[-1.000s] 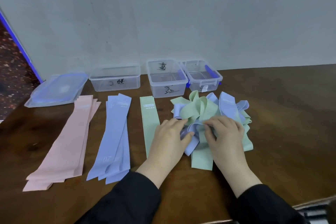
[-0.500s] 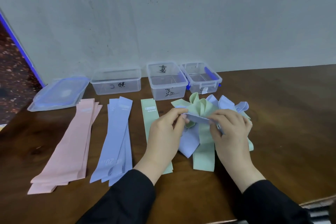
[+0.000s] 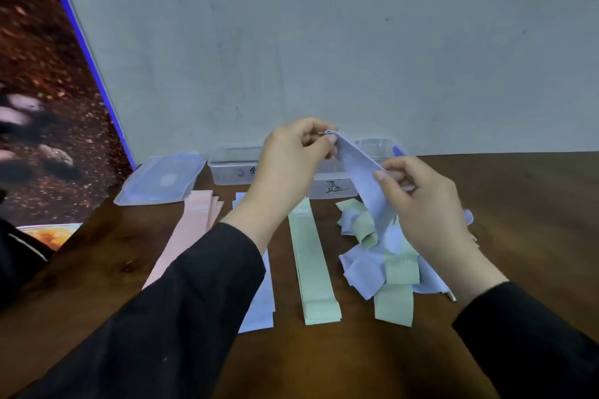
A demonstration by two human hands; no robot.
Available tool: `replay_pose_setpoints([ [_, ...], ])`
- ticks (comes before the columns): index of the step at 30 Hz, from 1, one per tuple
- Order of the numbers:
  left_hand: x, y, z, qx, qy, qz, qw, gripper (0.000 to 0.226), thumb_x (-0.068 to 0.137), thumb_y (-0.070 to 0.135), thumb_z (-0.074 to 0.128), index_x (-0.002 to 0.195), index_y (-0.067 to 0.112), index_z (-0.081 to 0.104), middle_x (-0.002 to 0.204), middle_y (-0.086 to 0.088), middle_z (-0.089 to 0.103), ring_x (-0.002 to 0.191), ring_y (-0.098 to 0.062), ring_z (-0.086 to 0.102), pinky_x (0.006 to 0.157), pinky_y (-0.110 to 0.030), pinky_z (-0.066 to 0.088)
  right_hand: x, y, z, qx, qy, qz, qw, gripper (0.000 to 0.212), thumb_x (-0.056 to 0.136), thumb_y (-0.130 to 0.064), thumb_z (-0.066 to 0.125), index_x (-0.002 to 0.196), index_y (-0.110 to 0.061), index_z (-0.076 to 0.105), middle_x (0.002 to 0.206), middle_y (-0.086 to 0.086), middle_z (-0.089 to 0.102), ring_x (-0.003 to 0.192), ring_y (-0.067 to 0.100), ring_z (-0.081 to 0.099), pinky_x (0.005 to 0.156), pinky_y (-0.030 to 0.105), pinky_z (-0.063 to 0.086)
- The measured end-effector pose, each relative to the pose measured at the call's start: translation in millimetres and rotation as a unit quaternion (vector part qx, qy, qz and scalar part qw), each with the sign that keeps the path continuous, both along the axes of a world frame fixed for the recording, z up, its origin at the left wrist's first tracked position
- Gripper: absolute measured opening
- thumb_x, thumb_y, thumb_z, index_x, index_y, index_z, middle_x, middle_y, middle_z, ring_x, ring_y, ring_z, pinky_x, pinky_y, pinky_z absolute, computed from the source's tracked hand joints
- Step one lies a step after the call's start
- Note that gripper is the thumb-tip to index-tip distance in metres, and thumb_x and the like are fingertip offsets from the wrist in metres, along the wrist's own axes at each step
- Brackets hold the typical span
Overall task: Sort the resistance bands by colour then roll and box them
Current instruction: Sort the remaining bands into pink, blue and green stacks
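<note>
Both hands have come up off the tangled pile since a moment ago, drawing one blue band (image 3: 363, 178) out of it and lifting it well above the table (image 3: 534, 204). The left hand (image 3: 291, 159) pinches the band's upper end between thumb and fingertips, in front of the boxes at the far edge. The right hand (image 3: 421, 201) grips the same band lower down, fingers curled round it, and the band slopes from the left hand down past the right into the heap.

The mixed pile (image 3: 385, 256) of green and blue bands lies under the right hand, right of the table's middle. Just left of it a green band (image 3: 312, 259) lies flat and straight. Further left the blue stack (image 3: 259, 304) is mostly hidden by the left sleeve, and the pink stack (image 3: 191, 227) lies beyond that.

Along the far edge stand clear boxes (image 3: 233, 168), partly hidden by the hands, with a loose lid (image 3: 162, 180) at the far left corner.
</note>
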State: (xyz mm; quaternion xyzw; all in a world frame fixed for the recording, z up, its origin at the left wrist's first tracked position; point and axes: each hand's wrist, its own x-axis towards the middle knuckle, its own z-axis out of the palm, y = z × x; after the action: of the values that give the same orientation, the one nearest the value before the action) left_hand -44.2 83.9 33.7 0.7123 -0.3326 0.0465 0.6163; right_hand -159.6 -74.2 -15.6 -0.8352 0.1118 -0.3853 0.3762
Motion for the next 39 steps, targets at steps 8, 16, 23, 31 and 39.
replay_pose_setpoints([
  [8, 25, 44, 33, 0.129, -0.133, 0.106, 0.977, 0.009, 0.095, 0.027, 0.065, 0.092, 0.019, 0.069, 0.075, 0.014, 0.059, 0.059, 0.004, 0.051, 0.056, -0.013, 0.035, 19, 46, 4, 0.175, 0.054, 0.148, 0.972, 0.022, 0.097, -0.037, 0.066, 0.090, -0.017, 0.069, 0.068, 0.003, 0.057, 0.067, 0.010, 0.048, 0.062, 0.025, 0.035],
  [16, 62, 73, 42, 0.135, -0.138, 0.163, 0.968, 0.007, 0.096, 0.028, 0.063, 0.091, 0.024, 0.066, 0.072, 0.008, 0.058, 0.068, -0.011, 0.050, 0.062, -0.024, 0.040, 35, 113, -39, 0.285, 0.188, 0.288, 0.895, 0.030, 0.099, -0.042, 0.063, 0.114, -0.019, 0.073, 0.115, 0.000, 0.075, 0.112, 0.023, 0.070, 0.102, 0.055, 0.052],
  [23, 110, 96, 31, 0.154, -0.097, 0.186, 0.966, 0.010, 0.093, 0.020, 0.063, 0.084, 0.022, 0.066, 0.069, 0.005, 0.059, 0.066, -0.021, 0.055, 0.071, -0.041, 0.058, 33, 138, -60, 0.324, 0.232, 0.331, 0.855, 0.019, 0.101, -0.018, 0.062, 0.119, -0.018, 0.065, 0.109, -0.005, 0.077, 0.098, 0.016, 0.075, 0.084, 0.035, 0.061],
  [31, 146, 77, -18, 0.299, -0.042, 0.166, 0.939, 0.019, 0.097, 0.021, 0.058, 0.111, 0.019, 0.071, 0.102, -0.004, 0.069, 0.086, -0.023, 0.061, 0.067, -0.024, 0.042, 44, 147, -77, 0.214, 0.281, 0.237, 0.905, 0.049, 0.095, -0.030, 0.072, 0.140, -0.028, 0.055, 0.089, -0.004, 0.075, 0.076, 0.014, 0.071, 0.068, 0.031, 0.061],
  [39, 111, 72, -128, 0.402, -0.040, 0.165, 0.900, 0.033, 0.098, 0.012, 0.052, 0.129, 0.018, 0.064, 0.129, -0.011, 0.054, 0.116, -0.033, 0.055, 0.093, -0.042, 0.049, 46, 142, -134, -0.256, 0.189, 0.070, 0.945, 0.048, 0.092, -0.050, 0.059, 0.131, -0.023, 0.067, 0.116, -0.009, 0.063, 0.099, 0.014, 0.062, 0.079, 0.032, 0.054],
])
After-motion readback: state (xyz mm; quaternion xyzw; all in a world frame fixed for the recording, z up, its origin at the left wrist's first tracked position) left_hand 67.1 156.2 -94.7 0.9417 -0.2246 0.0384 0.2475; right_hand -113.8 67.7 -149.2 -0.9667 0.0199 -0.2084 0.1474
